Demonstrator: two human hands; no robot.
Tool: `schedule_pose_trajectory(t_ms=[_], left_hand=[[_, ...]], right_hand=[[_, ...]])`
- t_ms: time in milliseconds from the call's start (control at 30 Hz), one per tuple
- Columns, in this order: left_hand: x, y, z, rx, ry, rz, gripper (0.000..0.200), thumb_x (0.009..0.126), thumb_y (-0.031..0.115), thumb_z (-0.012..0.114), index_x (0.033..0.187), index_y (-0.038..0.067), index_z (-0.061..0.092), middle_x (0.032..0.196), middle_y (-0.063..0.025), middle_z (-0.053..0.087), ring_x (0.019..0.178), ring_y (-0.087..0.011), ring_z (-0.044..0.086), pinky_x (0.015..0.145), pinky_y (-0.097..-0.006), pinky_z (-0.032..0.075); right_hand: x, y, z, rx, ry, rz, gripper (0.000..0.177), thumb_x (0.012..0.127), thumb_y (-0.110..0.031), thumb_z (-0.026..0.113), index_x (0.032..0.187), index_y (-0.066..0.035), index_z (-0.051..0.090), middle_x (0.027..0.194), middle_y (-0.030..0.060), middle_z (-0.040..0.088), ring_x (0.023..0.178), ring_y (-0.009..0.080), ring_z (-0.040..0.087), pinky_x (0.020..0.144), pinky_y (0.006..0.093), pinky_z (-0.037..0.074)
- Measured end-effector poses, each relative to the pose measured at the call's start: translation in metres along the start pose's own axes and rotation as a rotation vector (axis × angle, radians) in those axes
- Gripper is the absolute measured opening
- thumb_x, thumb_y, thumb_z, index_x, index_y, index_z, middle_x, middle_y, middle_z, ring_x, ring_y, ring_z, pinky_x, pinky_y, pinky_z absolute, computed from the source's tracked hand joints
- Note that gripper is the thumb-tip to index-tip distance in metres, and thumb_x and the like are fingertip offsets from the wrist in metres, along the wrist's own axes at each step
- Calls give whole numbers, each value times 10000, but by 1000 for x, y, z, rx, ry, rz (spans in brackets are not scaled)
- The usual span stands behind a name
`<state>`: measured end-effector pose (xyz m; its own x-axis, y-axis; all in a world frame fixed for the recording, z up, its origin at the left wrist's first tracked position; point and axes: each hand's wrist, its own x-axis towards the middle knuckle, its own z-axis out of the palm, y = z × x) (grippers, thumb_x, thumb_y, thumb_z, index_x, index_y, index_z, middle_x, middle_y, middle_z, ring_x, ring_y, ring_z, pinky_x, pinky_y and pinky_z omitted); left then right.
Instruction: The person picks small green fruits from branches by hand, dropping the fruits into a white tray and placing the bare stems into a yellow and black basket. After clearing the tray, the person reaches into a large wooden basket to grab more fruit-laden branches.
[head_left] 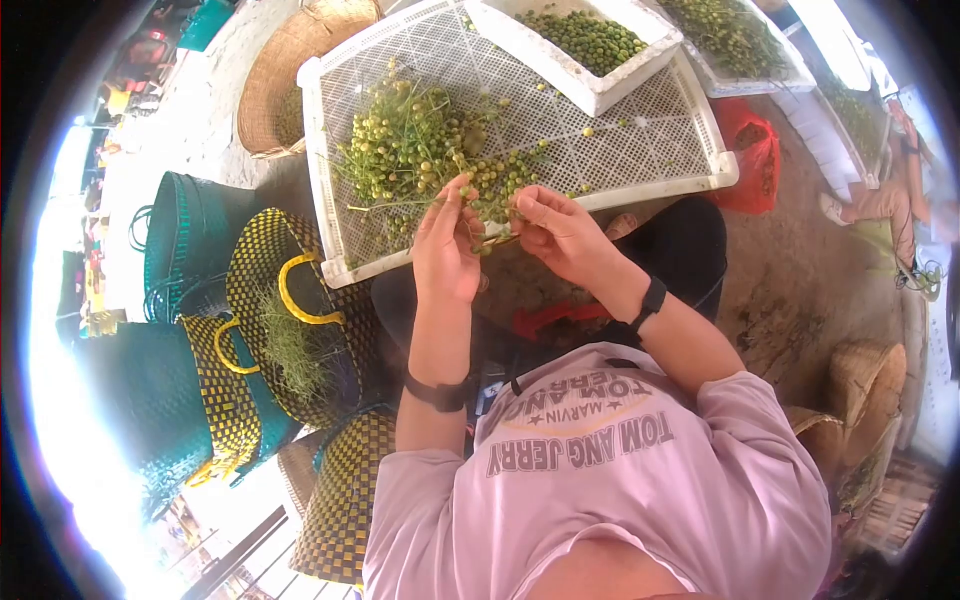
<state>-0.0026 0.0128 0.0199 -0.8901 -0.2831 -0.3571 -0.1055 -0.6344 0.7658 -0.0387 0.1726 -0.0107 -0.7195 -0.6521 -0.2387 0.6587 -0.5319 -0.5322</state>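
Observation:
Both my hands are up over the near edge of a white perforated plastic tray (640, 180). With the fingers of my left hand (447, 245) closed, I hold a sprig of small round green fruits (486, 240). My right hand (562, 232) pinches at the same sprig from the other side, thumb against the fingers. Beyond them on the tray lies a heap of green fruits on thin stems (405, 140), with loose fruits scattered around it. Part of the sprig is hidden behind my fingers.
A white foam box (590, 92) of loose green fruits rests on the tray's far side. Another box (795, 75) holds stemmed fruits. A red plastic bag (748, 160) lies at right. Woven baskets (262, 85) and yellow-black bags (250, 250) stand at left, one containing bare stems (292, 350).

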Motion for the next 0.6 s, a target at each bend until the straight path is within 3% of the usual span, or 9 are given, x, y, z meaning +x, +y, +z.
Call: schedule_pose_trajectory(t_ms=[133, 267, 300, 367, 467, 500, 533, 567, 600], left_hand=[[1, -11, 7, -17, 21, 32, 289, 946, 177, 570, 1202, 41, 575, 941, -1, 624, 693, -39, 565, 533, -190, 434], [1, -23, 14, -31, 55, 84, 270, 946, 129, 562, 1197, 31, 577, 955, -13, 625, 754, -41, 574, 618, -163, 493], [3, -21, 13, -53, 63, 70, 264, 949, 129, 557, 1192, 31, 580, 954, -12, 625, 764, -42, 575, 634, -164, 501], [4, -20, 12, -76, 79, 55, 257, 952, 129, 552, 1187, 30, 584, 953, -11, 626, 773, -43, 576, 649, -165, 508], [4, -20, 19, -122, 61, 38, 244, 952, 129, 552, 1171, 27, 593, 950, -12, 628, 775, -44, 573, 650, -174, 511], [1, -20, 23, -17, 94, 155, 245, 951, 126, 554, 1171, 25, 592, 952, -14, 629, 769, -45, 574, 652, -174, 512], [-1, -19, 25, 91, 127, 270, 246, 949, 122, 557, 1171, 23, 592, 954, -15, 630, 764, -46, 574, 654, -175, 513], [-3, -17, 27, 94, 126, 263, 246, 949, 122, 557, 1171, 23, 592, 954, -15, 630, 764, -46, 574, 654, -175, 513], [-4, -12, 29, 136, 125, 293, 220, 946, 114, 559, 1141, 25, 607, 946, -24, 635, 753, -46, 575, 660, -173, 511]], right_hand=[[2, 4, -4, 138, 97, -36, 126, 932, -219, 597, 954, -100, 559, 802, -5, 558, 614, 55, 417, 537, 196, 328], [9, 0, 0, 214, 228, -62, 104, 936, -200, 580, 965, -102, 560, 817, -9, 555, 621, 66, 433, 543, 200, 339], [9, -3, 2, 214, 227, -64, 104, 936, -200, 580, 965, -102, 560, 817, -9, 555, 621, 66, 433, 543, 200, 339], [6, -6, 4, 238, 25, -66, 105, 938, -197, 573, 970, -98, 557, 809, -12, 546, 630, 69, 440, 539, 211, 345], [10, -7, 5, 251, 161, -99, 98, 941, -187, 567, 968, -93, 555, 775, -13, 534, 598, 57, 422, 516, 206, 324], [12, -7, 5, 250, 159, -99, 98, 941, -187, 567, 968, -93, 555, 775, -13, 534, 598, 57, 422, 516, 206, 324], [14, -5, 4, -1, 186, -158, 91, 942, -180, 563, 969, -93, 555, 758, -12, 531, 578, 51, 409, 503, 204, 313], [12, -4, 3, -249, 216, -216, 84, 943, -173, 559, 970, -93, 554, 740, -11, 527, 559, 45, 396, 491, 202, 301], [9, -3, 2, -247, 227, -218, 84, 943, -173, 559, 970, -93, 554, 740, -11, 527, 559, 45, 396, 491, 202, 301]])
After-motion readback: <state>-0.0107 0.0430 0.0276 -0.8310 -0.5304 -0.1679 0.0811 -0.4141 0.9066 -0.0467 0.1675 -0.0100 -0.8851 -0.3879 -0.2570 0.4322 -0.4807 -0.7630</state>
